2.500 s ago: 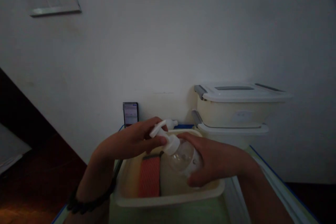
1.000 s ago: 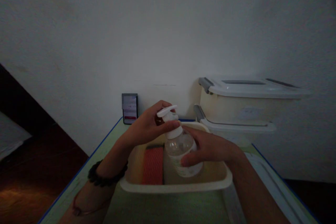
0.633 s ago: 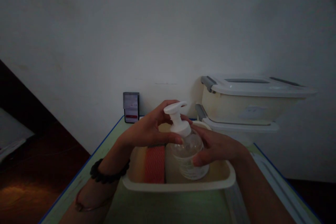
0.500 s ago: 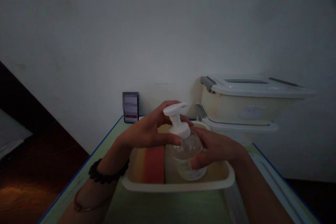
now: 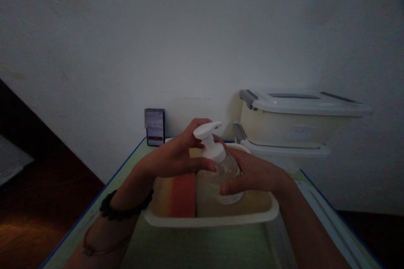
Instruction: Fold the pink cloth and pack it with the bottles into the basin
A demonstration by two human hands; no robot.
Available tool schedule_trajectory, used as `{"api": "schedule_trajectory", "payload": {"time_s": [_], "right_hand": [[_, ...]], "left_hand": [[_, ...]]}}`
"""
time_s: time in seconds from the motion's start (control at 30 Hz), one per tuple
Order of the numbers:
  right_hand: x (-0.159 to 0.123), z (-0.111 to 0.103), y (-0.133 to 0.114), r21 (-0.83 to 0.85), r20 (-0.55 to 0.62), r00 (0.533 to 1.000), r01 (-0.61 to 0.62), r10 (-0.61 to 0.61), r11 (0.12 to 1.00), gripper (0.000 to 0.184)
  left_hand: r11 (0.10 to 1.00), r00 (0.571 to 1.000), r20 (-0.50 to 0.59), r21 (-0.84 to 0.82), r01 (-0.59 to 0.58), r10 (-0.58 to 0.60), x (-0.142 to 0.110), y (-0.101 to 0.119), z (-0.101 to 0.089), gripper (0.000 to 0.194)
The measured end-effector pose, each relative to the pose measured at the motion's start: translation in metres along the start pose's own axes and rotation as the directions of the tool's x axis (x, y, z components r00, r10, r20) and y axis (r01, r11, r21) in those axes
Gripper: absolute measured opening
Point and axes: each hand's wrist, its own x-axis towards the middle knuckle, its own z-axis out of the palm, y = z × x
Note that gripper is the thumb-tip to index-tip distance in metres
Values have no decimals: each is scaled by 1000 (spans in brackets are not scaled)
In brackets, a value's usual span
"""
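A clear pump bottle (image 5: 224, 171) with a white pump head stands tilted inside an open cream plastic bin (image 5: 208, 218). My right hand (image 5: 252, 173) wraps round the bottle's body. My left hand (image 5: 175, 156) pinches the white collar just under the pump head, thumb in front and fingers behind. An orange and yellow sponge (image 5: 182, 194) stands on edge in the bin, left of the bottle. A dark bead bracelet sits on my left wrist.
The bin rests on a pale green table (image 5: 195, 248) with a blue edge, against a white wall. Two lidded cream containers (image 5: 293, 128) are stacked at the back right. A phone (image 5: 154, 127) leans on the wall at the back left. Dark floor lies to the left.
The bottle was held tilted above the bin, then lowered into it and stood more upright. The pump head has risen from the collar. Both hands kept their hold.
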Motion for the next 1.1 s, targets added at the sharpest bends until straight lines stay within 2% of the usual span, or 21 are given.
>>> {"api": "schedule_trajectory", "payload": {"time_s": [0.17, 0.3, 0.37, 0.43, 0.5, 0.53, 0.57, 0.67, 0.77, 0.83, 1.0, 1.1], "right_hand": [[1, 1, -1, 3, 6, 1000, -26, 26, 1000, 68], [0, 0, 2, 2, -10, 999, -44, 44, 999, 78], [-1, -1, 6, 57, -76, 996, -52, 56, 997, 81], [-2, -2, 11, 170, -133, 990, -28, 51, 985, 81], [-2, -3, 13, 261, -143, 989, 3, 35, 965, 86], [-1, -3, 13, 269, -130, 991, 3, 33, 963, 88], [-1, -3, 12, 244, -110, 993, -6, 34, 970, 88], [0, -3, 8, 57, -21, 999, -31, 32, 998, 75], [1, -4, 5, -69, 42, 999, -21, 24, 997, 71], [0, -4, 4, -100, 50, 998, -25, 30, 995, 71], [1, -3, 4, -70, 33, 999, -15, 17, 997, 68], [2, -1, 3, -36, 32, 999, -20, 21, 999, 68]], "left_hand": [[999, 1000, -14, 40, -2, 3, 0, -1, 0, 58], [999, 999, -29, -13, 30, -31, 1, -1, 1, 59], [998, 995, -95, -52, 20, -25, 3, -2, 1, 59], [997, 974, -228, -69, -25, 8, 4, -4, 1, 59], [996, 938, -344, -62, -58, 33, 5, -5, 1, 54], [997, 935, -354, -53, -54, 32, 5, -4, 0, 50], [999, 945, -325, -39, -37, 22, 5, -3, 0, 44], [998, 992, -124, 70, 4, 5, 5, 1, -2, 33], [974, 998, -20, 220, -60, 66, 5, 6, -2, 30], [962, 998, 0, 264, -61, 63, 6, 7, -1, 29], [973, 995, -64, 213, 93, -81, 5, 7, 3, 34], [968, 994, -81, 231, 96, -79, 4, 7, 4, 32]]}}
